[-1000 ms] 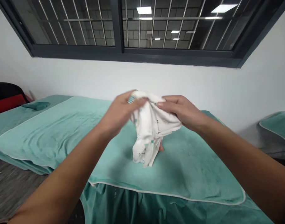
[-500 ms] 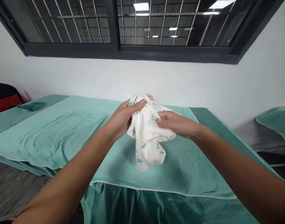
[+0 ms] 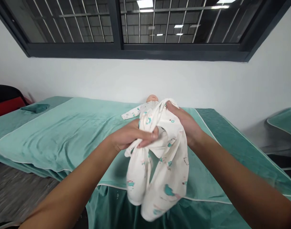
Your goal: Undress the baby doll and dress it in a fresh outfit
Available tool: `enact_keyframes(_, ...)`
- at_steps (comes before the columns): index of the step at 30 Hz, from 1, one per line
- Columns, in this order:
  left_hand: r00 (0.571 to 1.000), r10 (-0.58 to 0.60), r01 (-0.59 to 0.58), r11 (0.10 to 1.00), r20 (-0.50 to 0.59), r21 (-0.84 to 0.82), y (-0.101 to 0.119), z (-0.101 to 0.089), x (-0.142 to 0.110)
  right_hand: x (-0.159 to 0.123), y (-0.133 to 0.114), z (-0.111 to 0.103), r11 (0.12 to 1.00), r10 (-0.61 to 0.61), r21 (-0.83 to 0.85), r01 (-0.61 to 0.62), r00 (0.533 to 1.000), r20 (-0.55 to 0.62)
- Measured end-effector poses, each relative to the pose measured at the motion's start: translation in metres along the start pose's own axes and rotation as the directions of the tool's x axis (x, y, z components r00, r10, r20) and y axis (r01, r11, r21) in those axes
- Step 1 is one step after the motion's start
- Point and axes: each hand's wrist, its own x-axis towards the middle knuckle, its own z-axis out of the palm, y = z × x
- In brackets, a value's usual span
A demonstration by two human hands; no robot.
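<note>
A pair of white baby pants [image 3: 170, 178] with green and pink prints hangs from both hands above the bed's front edge, its two legs dangling. My left hand [image 3: 138, 135] is closed around the gathered cloth on the left side. Higher up, my right hand [image 3: 183, 119] pinches the upper right edge. Behind the cloth, a baby doll [image 3: 152, 98] lies on the bed in a white printed top [image 3: 133, 112]. Its head and one sleeve show; the rest of it is hidden by the pants and my hands.
A green velvety sheet with white piping covers the bed [image 3: 95, 117]. Behind it are a white wall and a dark-framed barred window [image 3: 116, 51]. A red and black object [image 3: 8, 101] stands at far left, and another green-covered surface [image 3: 285, 122] is at right.
The pants have come lower and nearer, and both legs now hang apart. My right hand has moved up to the top edge, while my left has moved down. More of the doll shows.
</note>
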Motion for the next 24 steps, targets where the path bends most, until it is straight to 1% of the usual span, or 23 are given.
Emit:
enact_keyframes(1, 0.994, 0.055, -0.063, 0.995, -0.096, -0.077, -0.001, -0.001, 0.003, 0.001, 0.002, 0.000, 1.000, 0.016, 0.008, -0.016, 1.000, 0.005)
enact_keyframes(3, 0.959, 0.119, -0.169, 0.968, -0.259, -0.183, -0.002, -0.004, 0.009, 0.001, 0.007, -0.001, 0.999, 0.049, 0.005, -0.049, 0.997, 0.068)
enact_keyframes(4, 0.941, 0.128, -0.197, 0.959, -0.312, -0.203, -0.002, -0.006, 0.012, 0.000, 0.010, -0.001, 0.997, 0.076, -0.032, -0.073, 0.989, 0.123)
enact_keyframes(6, 0.913, 0.136, -0.227, 0.952, -0.384, -0.203, -0.002, -0.008, 0.016, -0.001, 0.017, -0.003, 0.983, 0.147, -0.139, -0.117, 0.962, 0.228)
enact_keyframes(7, 0.900, 0.143, -0.242, 0.949, -0.412, -0.200, -0.002, -0.009, 0.016, -0.001, 0.021, -0.004, 0.974, 0.174, -0.183, -0.130, 0.952, 0.251)
enact_keyframes(8, 0.891, 0.145, -0.250, 0.948, -0.430, -0.199, -0.002, -0.009, 0.016, -0.001, 0.024, -0.005, 0.969, 0.185, -0.208, -0.135, 0.952, 0.245)
enact_keyframes(9, 0.892, 0.134, -0.241, 0.949, -0.431, -0.204, -0.003, -0.009, 0.015, 0.000, 0.025, -0.006, 0.969, 0.177, -0.207, -0.133, 0.961, 0.212)
enact_keyframes(10, 0.904, 0.106, -0.208, 0.956, -0.414, -0.209, -0.005, -0.008, 0.014, 0.001, 0.026, -0.006, 0.977, 0.147, -0.180, -0.118, 0.976, 0.158)
enact_keyframes(12, 0.941, 0.017, -0.084, 0.979, -0.339, -0.184, -0.008, -0.005, 0.012, 0.003, 0.024, -0.004, 0.993, 0.067, -0.097, -0.065, 0.998, 0.015)
enact_keyframes(14, 0.970, -0.052, 0.033, 0.996, -0.239, -0.082, -0.012, 0.001, 0.010, 0.006, 0.019, -0.002, 0.998, 0.006, -0.059, -0.013, 0.994, -0.113)
enact_keyframes(15, 0.980, -0.069, 0.070, 0.998, -0.187, -0.004, -0.013, 0.005, 0.010, 0.006, 0.017, 0.000, 0.998, -0.012, -0.067, 0.001, 0.988, -0.156)
enact_keyframes(17, 0.989, -0.093, 0.108, 0.986, -0.113, 0.130, -0.015, 0.012, 0.011, 0.006, 0.013, 0.002, 0.993, -0.029, -0.122, 0.003, 0.978, -0.208)
enact_keyframes(18, 0.989, -0.103, 0.120, 0.980, -0.108, 0.161, -0.016, 0.016, 0.012, 0.006, 0.013, 0.003, 0.989, -0.033, -0.149, -0.001, 0.974, -0.224)
enact_keyframes(19, 0.986, -0.112, 0.132, 0.978, -0.126, 0.162, -0.018, 0.018, 0.013, 0.006, 0.014, 0.003, 0.986, -0.039, -0.165, -0.001, 0.970, -0.240)
enact_keyframes(21, 0.971, -0.116, 0.136, 0.987, -0.211, 0.086, -0.020, 0.019, 0.015, 0.004, 0.019, 0.001, 0.989, -0.041, -0.145, 0.004, 0.967, -0.252)
enact_keyframes(22, 0.961, -0.100, 0.110, 0.994, -0.259, 0.025, -0.021, 0.018, 0.017, 0.004, 0.022, -0.001, 0.993, -0.029, -0.115, 0.002, 0.972, -0.232)
enact_keyframes(23, 0.949, -0.068, 0.059, 0.998, -0.309, -0.037, -0.021, 0.015, 0.018, 0.003, 0.025, -0.003, 0.996, -0.007, -0.085, -0.009, 0.982, -0.188)
enact_keyframes(24, 0.933, -0.020, -0.015, 0.995, -0.361, -0.095, -0.022, 0.013, 0.019, 0.002, 0.027, -0.006, 0.997, 0.027, -0.067, -0.035, 0.993, -0.116)
